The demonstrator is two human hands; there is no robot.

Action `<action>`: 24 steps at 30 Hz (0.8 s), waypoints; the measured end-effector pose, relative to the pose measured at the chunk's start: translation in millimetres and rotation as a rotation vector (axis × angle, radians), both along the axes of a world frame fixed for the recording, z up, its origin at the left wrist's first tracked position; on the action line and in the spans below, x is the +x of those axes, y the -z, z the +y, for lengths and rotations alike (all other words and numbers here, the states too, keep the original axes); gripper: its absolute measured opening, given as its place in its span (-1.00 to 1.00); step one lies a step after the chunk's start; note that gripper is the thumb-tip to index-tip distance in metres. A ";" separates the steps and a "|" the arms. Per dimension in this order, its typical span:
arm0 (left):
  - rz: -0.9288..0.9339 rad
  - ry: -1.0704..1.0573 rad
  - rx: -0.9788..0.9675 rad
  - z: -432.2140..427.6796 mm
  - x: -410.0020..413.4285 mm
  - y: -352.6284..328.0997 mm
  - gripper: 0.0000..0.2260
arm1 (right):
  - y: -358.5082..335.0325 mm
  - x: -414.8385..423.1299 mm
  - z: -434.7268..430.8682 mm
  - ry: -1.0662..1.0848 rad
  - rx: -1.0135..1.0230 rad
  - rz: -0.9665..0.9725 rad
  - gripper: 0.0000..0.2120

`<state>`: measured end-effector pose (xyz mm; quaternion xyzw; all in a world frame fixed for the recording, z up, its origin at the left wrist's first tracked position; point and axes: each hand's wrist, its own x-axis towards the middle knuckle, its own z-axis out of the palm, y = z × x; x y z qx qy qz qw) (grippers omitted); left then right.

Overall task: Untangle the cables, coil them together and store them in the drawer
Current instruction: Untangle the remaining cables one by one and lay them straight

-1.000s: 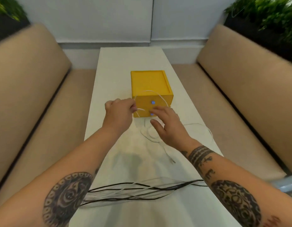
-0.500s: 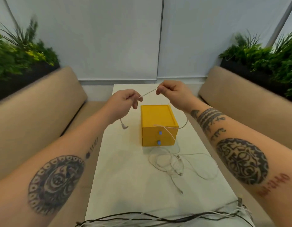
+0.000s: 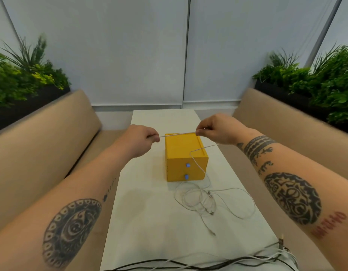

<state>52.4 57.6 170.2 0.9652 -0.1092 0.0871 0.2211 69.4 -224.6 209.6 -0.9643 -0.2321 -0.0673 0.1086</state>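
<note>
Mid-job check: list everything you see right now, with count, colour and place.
white cable: count unclear, white, one stretch taut above the box, the rest in a loose tangle on the table in front of it
drawer box: one, yellow, middle of the table, two drawers closed
knobs: two, blue, one on each drawer front
cable bundle: count unclear, black and white, near edge of the table
table: one, white, running away from the camera
benches: two, beige, either side of the table
plants: two groups, green, in black planters behind the benches
wall panels: pale, behind the table
left hand: pinches the white cable
right hand: pinches the white cable
</note>
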 end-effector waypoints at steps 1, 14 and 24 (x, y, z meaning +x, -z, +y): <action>-0.038 -0.004 0.019 -0.1 0.5 -4.1 -0.78 | -1.7 0.1 -3.8 0.021 0.005 -0.003 -0.75; 0.062 -0.116 -0.212 3.2 -8.5 -17.4 -0.76 | -29.1 -5.6 -21.7 0.083 0.189 -0.152 -0.77; 0.395 0.195 -0.727 -54.9 -25.1 -55.5 -0.19 | -48.3 -23.1 19.3 -0.081 0.126 -0.246 -0.79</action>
